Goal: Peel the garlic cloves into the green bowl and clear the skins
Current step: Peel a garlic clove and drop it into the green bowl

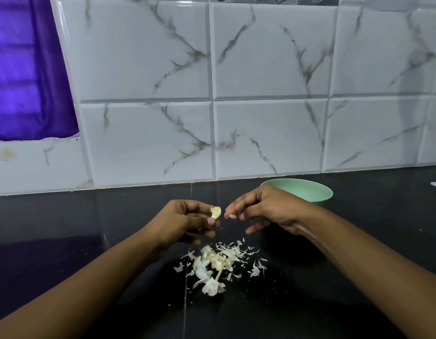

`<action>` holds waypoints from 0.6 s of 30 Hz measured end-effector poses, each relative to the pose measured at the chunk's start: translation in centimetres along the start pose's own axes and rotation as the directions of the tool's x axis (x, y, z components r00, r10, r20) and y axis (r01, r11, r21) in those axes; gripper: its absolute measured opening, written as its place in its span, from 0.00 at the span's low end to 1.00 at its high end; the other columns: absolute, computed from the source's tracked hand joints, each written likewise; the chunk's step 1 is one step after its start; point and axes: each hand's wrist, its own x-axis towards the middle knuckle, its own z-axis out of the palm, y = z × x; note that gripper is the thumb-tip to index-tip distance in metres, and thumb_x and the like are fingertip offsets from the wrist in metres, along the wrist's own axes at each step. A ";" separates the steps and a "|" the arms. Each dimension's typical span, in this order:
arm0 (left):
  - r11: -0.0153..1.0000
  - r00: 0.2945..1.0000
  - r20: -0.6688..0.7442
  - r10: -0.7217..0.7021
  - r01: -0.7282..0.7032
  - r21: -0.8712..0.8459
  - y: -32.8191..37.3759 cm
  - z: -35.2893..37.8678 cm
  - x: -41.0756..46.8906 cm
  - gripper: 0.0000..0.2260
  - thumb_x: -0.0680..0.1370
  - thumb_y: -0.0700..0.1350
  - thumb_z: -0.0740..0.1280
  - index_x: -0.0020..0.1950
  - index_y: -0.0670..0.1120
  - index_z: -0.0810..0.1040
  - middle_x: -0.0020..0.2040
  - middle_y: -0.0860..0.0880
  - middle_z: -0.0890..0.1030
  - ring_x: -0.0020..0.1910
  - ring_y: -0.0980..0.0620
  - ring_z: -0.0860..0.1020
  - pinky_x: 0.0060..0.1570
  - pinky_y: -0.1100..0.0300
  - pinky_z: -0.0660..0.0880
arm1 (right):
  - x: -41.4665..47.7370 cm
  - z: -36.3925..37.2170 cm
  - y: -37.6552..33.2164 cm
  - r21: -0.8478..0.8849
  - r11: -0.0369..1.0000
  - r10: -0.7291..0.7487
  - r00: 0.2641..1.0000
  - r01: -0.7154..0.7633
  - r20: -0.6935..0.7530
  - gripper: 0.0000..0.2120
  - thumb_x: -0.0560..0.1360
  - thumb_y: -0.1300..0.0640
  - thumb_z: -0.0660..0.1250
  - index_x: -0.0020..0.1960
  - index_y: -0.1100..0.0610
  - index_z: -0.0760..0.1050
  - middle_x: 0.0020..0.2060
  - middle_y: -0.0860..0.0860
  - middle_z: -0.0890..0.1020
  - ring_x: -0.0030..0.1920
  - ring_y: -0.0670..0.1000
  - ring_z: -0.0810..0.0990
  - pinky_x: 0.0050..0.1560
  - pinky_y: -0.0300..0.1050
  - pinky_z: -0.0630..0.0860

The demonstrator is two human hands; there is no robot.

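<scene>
The left hand (187, 221) is pinching a small, pale, partly peeled garlic clove (216, 212) between thumb and fingertips, its long axis running roughly twelve-to-six. The right hand (263, 209) is nipping what looks like a scrap of white papery skin (233, 216), though it is too small to be sure. The shallow mint-green bowl (310, 192) is sitting at two o'clock from the clove, just behind the right hand, which is nearer to it. A loose heap of white skins (217, 267) is lying at six o'clock on the glossy black countertop (89, 241).
</scene>
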 end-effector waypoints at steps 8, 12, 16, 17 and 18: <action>1.000 1.000 0.009 0.010 -0.010 0.012 0.0 0.0 -0.1 0.08 0.75 0.36 0.69 0.53 0.44 0.80 0.44 0.46 0.86 0.36 0.55 0.83 0.30 0.64 0.75 | 0.1 0.4 0.0 -0.109 0.992 -0.079 0.990 0.066 -0.118 0.09 0.68 0.67 0.74 0.38 0.53 0.84 0.44 0.56 0.85 0.43 0.45 0.81 0.43 0.43 0.78; 0.999 1.000 0.016 0.025 -0.025 0.028 0.1 0.1 -0.1 0.08 0.74 0.36 0.70 0.51 0.44 0.80 0.45 0.46 0.86 0.36 0.55 0.83 0.30 0.64 0.76 | 0.1 0.1 -0.2 -0.173 0.980 -0.126 0.982 0.101 -0.144 0.06 0.68 0.66 0.74 0.39 0.56 0.84 0.40 0.58 0.85 0.37 0.49 0.84 0.44 0.43 0.80; 0.999 0.999 0.015 0.037 -0.037 0.026 0.1 0.2 -0.1 0.07 0.72 0.36 0.71 0.48 0.45 0.82 0.43 0.46 0.86 0.36 0.55 0.83 0.29 0.65 0.75 | -0.1 -0.1 -0.6 -0.255 0.958 -0.179 0.971 0.134 -0.161 0.03 0.67 0.63 0.76 0.38 0.58 0.83 0.35 0.53 0.85 0.29 0.52 0.81 0.33 0.40 0.79; 0.999 0.999 0.012 0.039 -0.040 0.031 0.0 0.2 -0.1 0.07 0.72 0.36 0.72 0.48 0.45 0.82 0.43 0.46 0.86 0.36 0.55 0.83 0.30 0.65 0.75 | -0.2 -0.2 -0.8 -0.293 0.947 -0.190 0.966 0.134 -0.173 0.04 0.66 0.60 0.77 0.38 0.60 0.83 0.33 0.53 0.85 0.27 0.50 0.80 0.30 0.37 0.77; 0.998 0.999 0.008 0.041 -0.042 0.039 0.0 0.1 -0.1 0.07 0.72 0.36 0.72 0.48 0.45 0.82 0.43 0.46 0.86 0.36 0.55 0.83 0.31 0.65 0.75 | -0.3 -0.3 -0.8 -0.326 0.937 -0.196 0.963 0.128 -0.184 0.07 0.67 0.57 0.77 0.38 0.61 0.83 0.31 0.52 0.84 0.26 0.49 0.78 0.28 0.36 0.75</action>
